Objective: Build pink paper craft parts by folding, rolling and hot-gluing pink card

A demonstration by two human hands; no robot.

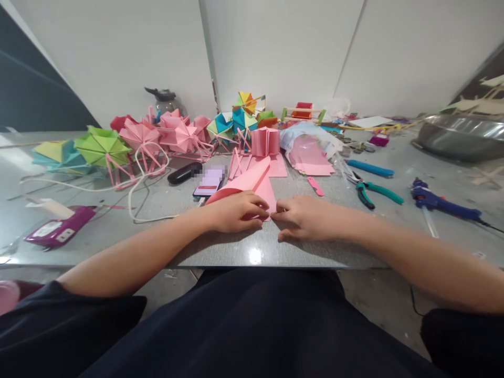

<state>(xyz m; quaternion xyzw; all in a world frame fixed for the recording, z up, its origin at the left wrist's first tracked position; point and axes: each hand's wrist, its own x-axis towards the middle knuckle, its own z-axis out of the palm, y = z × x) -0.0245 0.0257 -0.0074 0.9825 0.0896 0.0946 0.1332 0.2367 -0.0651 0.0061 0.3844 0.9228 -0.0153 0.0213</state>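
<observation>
A pink sheet of paper (252,184), partly folded into a triangle, lies on the grey table (244,247) near its front edge. My left hand (234,211) rests on the sheet's near left part, fingers curled over the fold. My right hand (305,216) pinches the sheet's near corner between thumb and fingertips, right beside the left hand. The near corner of the paper is hidden under both hands.
A phone (208,182) and a black case (184,172) lie behind the sheet. Folded paper umbrellas (139,136) in pink, green and blue crowd the back left. Pink paper stack (313,157), green-handled pliers (376,191), blue glue gun (443,202) and metal bowl (460,137) sit to the right.
</observation>
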